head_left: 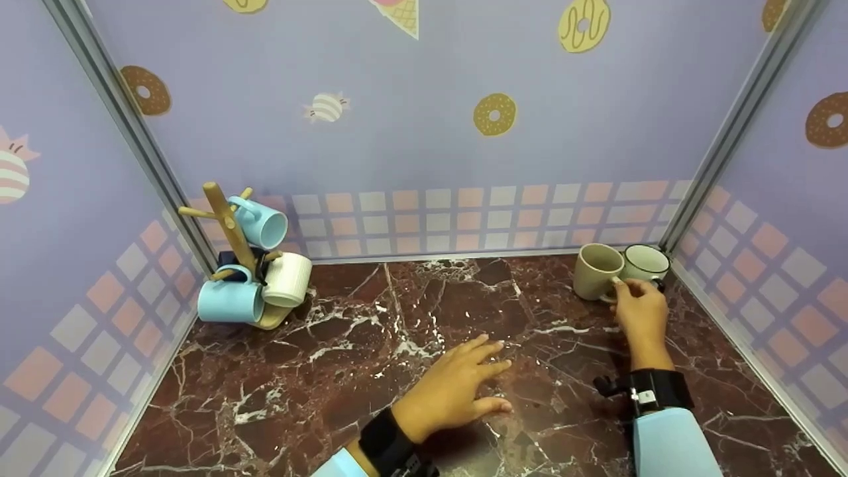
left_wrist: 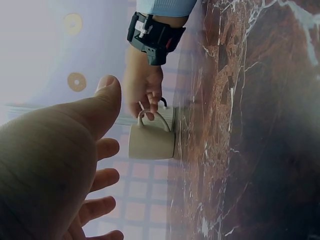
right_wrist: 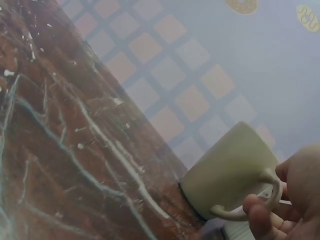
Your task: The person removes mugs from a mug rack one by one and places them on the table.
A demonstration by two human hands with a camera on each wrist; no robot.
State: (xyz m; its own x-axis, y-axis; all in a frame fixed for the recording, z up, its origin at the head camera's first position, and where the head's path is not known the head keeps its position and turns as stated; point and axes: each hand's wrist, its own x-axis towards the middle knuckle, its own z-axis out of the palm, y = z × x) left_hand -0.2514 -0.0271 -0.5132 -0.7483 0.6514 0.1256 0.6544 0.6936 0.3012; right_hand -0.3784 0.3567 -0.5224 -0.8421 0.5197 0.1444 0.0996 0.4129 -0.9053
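Observation:
At the back right of the table, a beige mug (head_left: 593, 273) stands upright. My right hand (head_left: 641, 315) is at its handle, the thumb and a finger pinching it. From the right wrist view, the mug (right_wrist: 232, 172) has its handle between the fingertips of my hand (right_wrist: 295, 200). Close beside it is a pale mug (head_left: 644, 264) with a dark rim, partly behind my right hand. My left hand (head_left: 454, 387) hovers over the front middle of the table with fingers spread, holding nothing.
At the back left a wooden mug tree (head_left: 228, 225) bears light blue mugs (head_left: 230, 303), a white mug (head_left: 287, 279) and a dark item (head_left: 232, 260). The dark red marbled tabletop (head_left: 358, 371) is bounded by patterned walls (head_left: 411, 132) at the back and both sides.

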